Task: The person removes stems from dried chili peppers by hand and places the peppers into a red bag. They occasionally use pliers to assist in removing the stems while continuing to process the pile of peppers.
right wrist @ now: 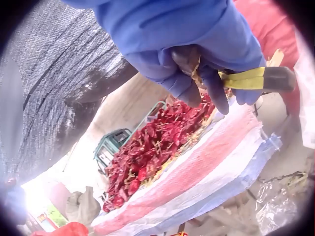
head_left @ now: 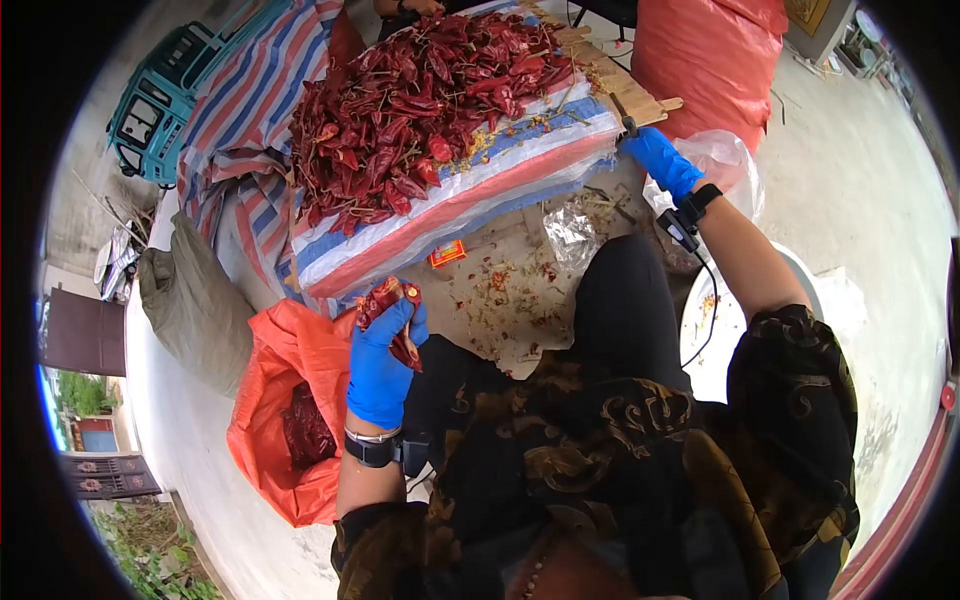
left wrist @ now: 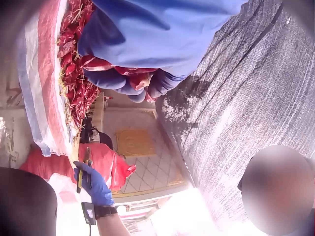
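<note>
My blue-gloved left hand [head_left: 378, 375] grips a small bunch of dried red chilies [head_left: 378, 300]; they show between its fingers in the left wrist view. Right beside that hand is an orange-red bag [head_left: 262, 345], its mouth open, with dark red chilies inside. The gloved right hand [head_left: 665, 162] holds a pair of shears [left wrist: 80, 182], whose yellow and black handle [right wrist: 246, 79] sticks out of the fist. It is off the right corner of a striped woven sheet [head_left: 400, 240]. On this sheet lies a big heap of dried chilies [head_left: 400, 120].
A full red sack [head_left: 700, 65] stands beyond the right hand. Clear plastic [head_left: 572, 235], a small red box [head_left: 447, 254] and scattered bits lie on the floor. A white tub [head_left: 800, 265] is under the right forearm. Another person's hand [head_left: 424, 6] shows behind the heap.
</note>
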A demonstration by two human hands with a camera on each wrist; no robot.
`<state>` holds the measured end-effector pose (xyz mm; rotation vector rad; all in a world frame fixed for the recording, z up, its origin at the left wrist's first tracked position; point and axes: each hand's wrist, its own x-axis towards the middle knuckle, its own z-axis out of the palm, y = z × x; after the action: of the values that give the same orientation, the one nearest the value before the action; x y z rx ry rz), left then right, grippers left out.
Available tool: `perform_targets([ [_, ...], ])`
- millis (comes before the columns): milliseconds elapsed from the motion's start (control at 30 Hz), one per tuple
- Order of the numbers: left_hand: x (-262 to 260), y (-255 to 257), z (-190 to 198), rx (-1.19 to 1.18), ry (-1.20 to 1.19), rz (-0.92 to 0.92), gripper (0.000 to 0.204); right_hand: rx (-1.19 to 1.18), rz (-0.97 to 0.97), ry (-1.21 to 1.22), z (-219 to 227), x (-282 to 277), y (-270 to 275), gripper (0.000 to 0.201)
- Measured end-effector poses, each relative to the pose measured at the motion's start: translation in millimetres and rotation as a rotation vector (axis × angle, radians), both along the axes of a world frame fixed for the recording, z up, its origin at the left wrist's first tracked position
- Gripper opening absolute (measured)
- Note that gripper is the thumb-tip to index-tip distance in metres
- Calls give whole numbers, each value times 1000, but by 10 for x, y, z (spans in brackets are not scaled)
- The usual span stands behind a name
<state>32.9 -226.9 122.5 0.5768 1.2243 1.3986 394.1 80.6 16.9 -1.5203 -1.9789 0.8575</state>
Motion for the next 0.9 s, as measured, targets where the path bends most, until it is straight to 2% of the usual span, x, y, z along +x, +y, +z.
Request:
perform_targets([
  [33, -40, 55, -65, -20, -18, -30, 31, 302, 127, -145, -447, 175, 411, 27],
  [67, -39, 108, -90, -20, -11, -37, 31, 302, 119, -140, -437, 179, 570, 27],
  [133, -8, 208, -111, -25, -84, -55, 32, 282, -87, -329, -313, 57, 727, 27],
  [167, 25, 241, -102, -11, -97, -60, 32, 154, -250, -267, -196, -28, 768, 26],
  [200, 35, 279, -104, -14, -91, -52, 32, 151, -242, -261, -188, -50, 855, 26],
  [267, 23, 290, -109, -16, -104, -34, 31, 158, -393, -308, -261, -127, 1101, 30],
  [300, 8, 266, -94, -21, -99, 21, 31, 156, -366, -325, -306, -140, 1166, 33],
  [367, -73, 205, -22, -20, -80, -14, 30, 174, -283, -383, -448, -111, 1335, 38],
  [467, -214, 30, 64, -32, -37, 109, 28, 181, -191, -500, -652, -56, 1449, 54],
  [533, -377, -130, 113, -2, 38, 215, 28, 390, -262, -591, -866, 83, 1568, 52],
  [567, -476, -222, 134, 35, 116, 256, 27, 341, -242, -539, -695, 78, 1390, 56],
  [633, -799, -472, 117, 31, 198, 386, 23, 425, -133, -446, -762, 198, 1348, 51],
  [667, -1008, -627, 101, 36, 287, 430, 23, 694, 17, -485, -1090, 441, 1575, 46],
  [700, -1153, -775, 142, 54, 356, 555, 22, 784, 160, -577, -1181, 587, 1674, 40],
  [733, -1271, -904, 174, 72, 422, 666, 22, 594, 186, -432, -967, 513, 1395, 38],
  [767, -1421, -1050, 201, 67, 542, 734, 19, 488, 95, -221, -767, 384, 1092, 35],
  [800, -1614, -1170, 135, 117, 648, 821, 20, 557, 113, -238, -770, 408, 1017, 36],
  [867, -1885, -1389, -11, 73, 882, 947, 26, 578, 179, -246, -631, 338, 769, 35],
  [900, -2101, -1539, -187, 75, 876, 958, 26, 586, 187, -247, -579, 308, 686, 35],
])
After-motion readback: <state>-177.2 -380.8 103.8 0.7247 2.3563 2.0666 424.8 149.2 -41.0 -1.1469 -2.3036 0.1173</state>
